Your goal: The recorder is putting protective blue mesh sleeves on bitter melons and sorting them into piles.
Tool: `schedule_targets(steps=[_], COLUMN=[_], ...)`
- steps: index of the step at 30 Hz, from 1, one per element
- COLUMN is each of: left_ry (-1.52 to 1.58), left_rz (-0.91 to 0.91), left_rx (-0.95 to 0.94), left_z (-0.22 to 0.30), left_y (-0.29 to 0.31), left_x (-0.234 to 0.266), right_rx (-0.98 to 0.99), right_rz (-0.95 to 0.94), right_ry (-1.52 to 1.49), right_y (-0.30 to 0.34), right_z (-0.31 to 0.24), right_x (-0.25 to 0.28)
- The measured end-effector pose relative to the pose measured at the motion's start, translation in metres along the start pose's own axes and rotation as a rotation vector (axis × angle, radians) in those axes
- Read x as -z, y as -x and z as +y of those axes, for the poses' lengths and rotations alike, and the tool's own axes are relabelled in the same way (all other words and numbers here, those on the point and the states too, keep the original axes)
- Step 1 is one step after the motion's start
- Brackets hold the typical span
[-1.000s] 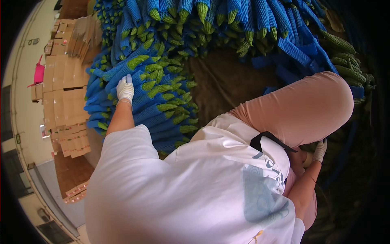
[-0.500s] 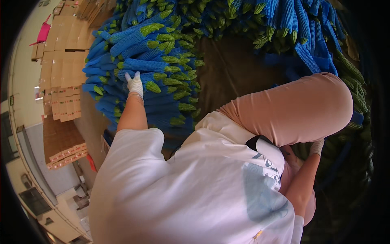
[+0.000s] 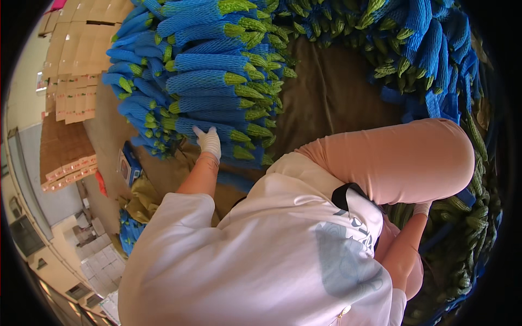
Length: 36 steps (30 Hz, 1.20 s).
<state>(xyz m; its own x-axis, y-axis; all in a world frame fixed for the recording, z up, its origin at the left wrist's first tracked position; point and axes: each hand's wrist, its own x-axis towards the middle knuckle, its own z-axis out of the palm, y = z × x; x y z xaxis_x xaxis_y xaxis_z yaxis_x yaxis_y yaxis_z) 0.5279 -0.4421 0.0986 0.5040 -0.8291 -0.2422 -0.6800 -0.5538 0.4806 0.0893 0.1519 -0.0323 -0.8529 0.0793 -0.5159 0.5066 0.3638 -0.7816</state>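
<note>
My left hand [image 3: 209,144], in a white glove, rests at the near side of a stacked pile of bitter melons [image 3: 204,82] in blue foam net sleeves. Two of its fingers show, stretched apart against a netted bitter melon [image 3: 202,128]; the rest of the hand's fingers are hard to make out. Green tips stick out of the sleeves, mostly to the right. My right hand [image 3: 422,208], also gloved, is low at the right behind my bent leg, near loose unsleeved bitter melons [image 3: 474,223]. Its fingers are hidden.
More sleeved bitter melons [image 3: 429,46] lie heaped at the far right. Brown sheeting [image 3: 331,81] spreads between the piles. Cardboard boxes [image 3: 76,98] are stacked at the left. A blue and white box [image 3: 129,165] stands left of my left arm, near an olive cloth [image 3: 142,196].
The view has shifted, so the pile appears larger and more of the floor at left shows. My left hand now lies at the pile's nearer edge. My right hand stays behind the leg.
</note>
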Motion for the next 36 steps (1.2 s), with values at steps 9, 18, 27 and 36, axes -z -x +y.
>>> schedule_targets(steps=[9, 18, 27, 36], left_ry=[0.254, -1.103, -0.179, -0.847], left_rz=[0.205, 0.021, 0.132, -0.336], left_rx=[-1.143, -1.432, -1.63, -1.532], left_z=[0.174, 0.331, 0.246, 0.057], left_y=[-0.031, -0.009, -0.029, 0.006], left_x=[-0.012, -0.032, 0.04, 0.056], right_rx=[0.124, 0.017, -0.088, -0.006], right_rz=[0.066, 0.204, 0.184, 0.143], right_ry=[-0.073, -0.078, -0.038, -0.071], right_y=[0.054, 0.057, 0.024, 0.026], right_z=[-0.006, 0.012, 0.046, 0.027], right_x=[0.02, 0.042, 0.048, 0.013])
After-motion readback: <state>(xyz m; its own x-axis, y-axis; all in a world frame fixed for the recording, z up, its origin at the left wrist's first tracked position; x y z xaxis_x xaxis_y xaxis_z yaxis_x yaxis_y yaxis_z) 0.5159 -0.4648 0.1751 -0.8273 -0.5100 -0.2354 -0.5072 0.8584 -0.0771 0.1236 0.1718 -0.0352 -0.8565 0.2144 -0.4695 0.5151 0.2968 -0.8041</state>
